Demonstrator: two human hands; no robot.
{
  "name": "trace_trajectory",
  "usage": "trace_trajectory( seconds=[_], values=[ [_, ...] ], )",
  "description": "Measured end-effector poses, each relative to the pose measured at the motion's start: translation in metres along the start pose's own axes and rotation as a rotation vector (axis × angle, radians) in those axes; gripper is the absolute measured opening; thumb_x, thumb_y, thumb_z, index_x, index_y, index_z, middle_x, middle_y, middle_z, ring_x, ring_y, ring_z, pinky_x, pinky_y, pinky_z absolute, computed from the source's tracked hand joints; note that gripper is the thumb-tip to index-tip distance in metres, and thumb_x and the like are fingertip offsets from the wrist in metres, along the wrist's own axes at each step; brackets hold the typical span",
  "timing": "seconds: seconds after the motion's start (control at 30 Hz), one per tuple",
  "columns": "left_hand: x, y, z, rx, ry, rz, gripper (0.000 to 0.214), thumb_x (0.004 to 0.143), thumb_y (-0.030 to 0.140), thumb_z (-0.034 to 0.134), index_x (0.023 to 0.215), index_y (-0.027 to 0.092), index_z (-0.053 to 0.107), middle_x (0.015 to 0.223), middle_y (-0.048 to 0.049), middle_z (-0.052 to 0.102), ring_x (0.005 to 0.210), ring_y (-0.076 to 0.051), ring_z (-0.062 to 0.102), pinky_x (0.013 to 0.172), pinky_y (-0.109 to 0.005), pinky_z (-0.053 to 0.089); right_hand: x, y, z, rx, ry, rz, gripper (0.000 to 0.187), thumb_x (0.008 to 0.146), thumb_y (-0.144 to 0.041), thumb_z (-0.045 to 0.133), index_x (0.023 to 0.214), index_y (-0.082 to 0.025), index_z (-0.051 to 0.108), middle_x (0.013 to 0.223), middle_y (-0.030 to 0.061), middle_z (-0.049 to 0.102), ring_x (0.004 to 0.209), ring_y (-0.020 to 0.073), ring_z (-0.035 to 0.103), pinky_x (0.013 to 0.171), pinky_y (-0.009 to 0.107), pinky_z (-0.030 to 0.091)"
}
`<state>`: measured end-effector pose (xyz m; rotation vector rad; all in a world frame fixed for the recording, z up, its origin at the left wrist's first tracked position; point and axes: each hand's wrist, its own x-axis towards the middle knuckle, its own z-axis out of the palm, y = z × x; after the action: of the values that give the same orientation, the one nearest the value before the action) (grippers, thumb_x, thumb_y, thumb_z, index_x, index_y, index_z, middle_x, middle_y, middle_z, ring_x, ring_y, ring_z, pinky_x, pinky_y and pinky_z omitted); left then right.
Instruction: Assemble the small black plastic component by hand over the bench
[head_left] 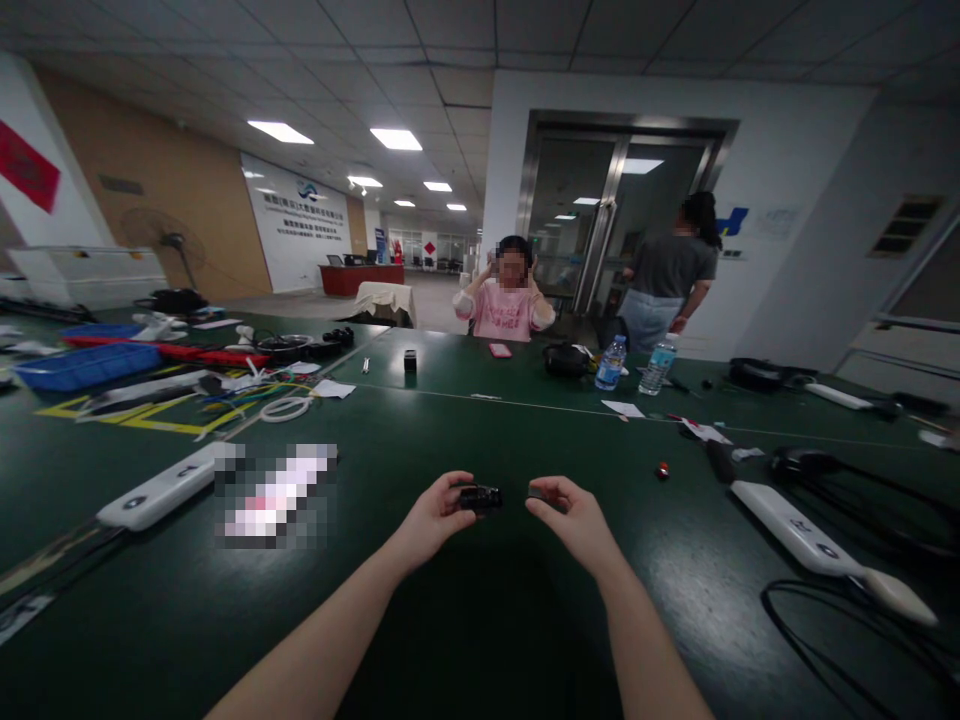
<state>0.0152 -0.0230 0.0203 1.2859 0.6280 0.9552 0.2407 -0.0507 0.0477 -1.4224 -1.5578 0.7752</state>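
My left hand (435, 515) is closed around the end of a small black device (484, 497), held just above the green tabletop (517, 425). The device has a dark, glossy body; its exact kind is too small to make out. A short gap to the right, my right hand (570, 515) pinches a small dark flat piece (535, 493) between thumb and fingers. The two held parts are apart and face each other. My fingers hide some of each.
White power strips lie left (169, 487) and right (787, 527), with black cables. A pixelated bright object (281, 495) sits at left. Farther back are a small black box (410, 361), a water bottle (611, 363) and a blue tray (90, 367). One person (504, 305) sits opposite; another stands behind.
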Motion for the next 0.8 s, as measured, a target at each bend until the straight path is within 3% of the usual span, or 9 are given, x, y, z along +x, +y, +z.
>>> trace_trajectory(
  seconds=[0.2, 0.37, 0.57, 0.8],
  values=[
    [0.001, -0.004, 0.000, -0.005, -0.010, 0.006, 0.046, 0.070, 0.014, 0.064, 0.109, 0.017, 0.042, 0.107, -0.0109, 0.063, 0.099, -0.023, 0.059, 0.092, -0.043, 0.040, -0.004, -0.007, 0.019, 0.074, -0.068, -0.067, 0.025, 0.069, -0.029, 0.063, 0.093, -0.021, 0.063, 0.087, 0.0016, 0.063, 0.087, 0.0185, 0.057, 0.082, 0.036, 0.043],
    [0.001, -0.004, 0.003, -0.002, -0.006, 0.012, 0.044, 0.069, 0.014, 0.065, 0.107, 0.018, 0.043, 0.104, -0.0095, 0.063, 0.098, -0.022, 0.059, 0.090, -0.041, 0.041, -0.011, -0.016, 0.035, -0.041, -0.048, -0.201, 0.019, 0.071, -0.027, 0.063, 0.090, -0.025, 0.064, 0.092, 0.0015, 0.059, 0.092, 0.0194, 0.054, 0.084, 0.036, 0.042],
    [0.000, -0.001, 0.006, 0.071, 0.010, -0.022, 0.041, 0.069, 0.013, 0.063, 0.104, 0.017, 0.044, 0.098, -0.0076, 0.063, 0.093, -0.021, 0.060, 0.086, -0.039, 0.042, -0.013, -0.017, 0.044, -0.173, -0.078, -0.162, 0.017, 0.070, -0.025, 0.062, 0.087, -0.029, 0.064, 0.096, 0.0014, 0.054, 0.093, 0.0210, 0.053, 0.082, 0.037, 0.042],
    [0.001, -0.009, 0.005, 0.035, 0.011, -0.093, 0.043, 0.066, 0.016, 0.066, 0.104, 0.018, 0.045, 0.092, -0.0051, 0.062, 0.085, -0.019, 0.060, 0.082, -0.039, 0.043, -0.013, -0.014, 0.037, -0.191, -0.182, -0.114, 0.022, 0.071, -0.028, 0.062, 0.093, -0.030, 0.065, 0.106, 0.0009, 0.055, 0.102, 0.0209, 0.052, 0.089, 0.038, 0.040]
  ],
)
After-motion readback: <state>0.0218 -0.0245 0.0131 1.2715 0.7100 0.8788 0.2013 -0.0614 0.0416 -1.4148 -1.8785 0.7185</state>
